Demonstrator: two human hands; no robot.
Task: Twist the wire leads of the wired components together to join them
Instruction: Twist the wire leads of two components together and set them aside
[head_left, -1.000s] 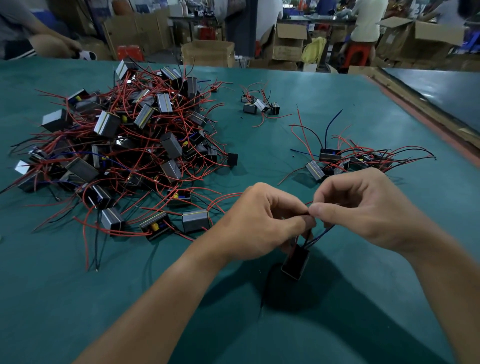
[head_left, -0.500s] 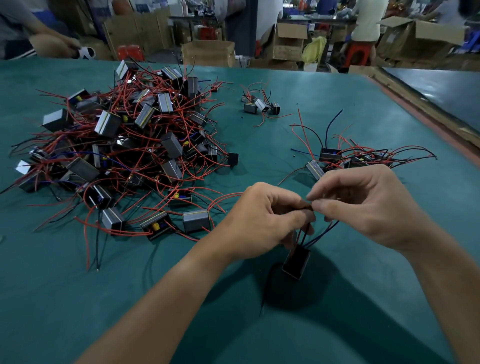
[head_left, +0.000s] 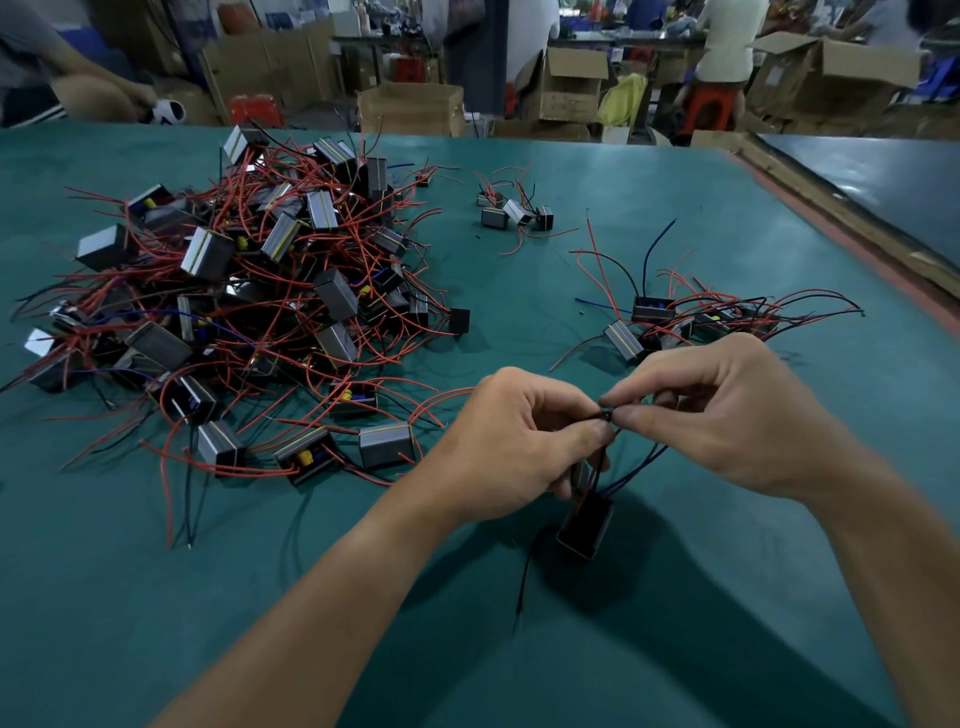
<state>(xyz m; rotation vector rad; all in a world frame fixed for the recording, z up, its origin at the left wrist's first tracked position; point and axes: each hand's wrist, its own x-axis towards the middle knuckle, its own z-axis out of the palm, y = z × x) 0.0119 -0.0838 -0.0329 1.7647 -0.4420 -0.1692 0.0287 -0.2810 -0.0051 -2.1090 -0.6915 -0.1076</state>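
Green table (head_left: 675, 197) with a large pile of wired components (head_left: 249, 312) at left and a smaller group (head_left: 701, 317) at right. Near centre, left hand (head_left: 514, 447) and right hand (head_left: 727, 410) (fingertips nearly meeting) are held above it. A black component (head_left: 584, 527) is just below them, its dark wire leads (head_left: 605, 414) pinched by both hands.

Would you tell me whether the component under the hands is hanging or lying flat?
Hanging, tilted: the component dangles by its leads, pinched by the left hand and right hand. Whether it touches the table, cannot tell.
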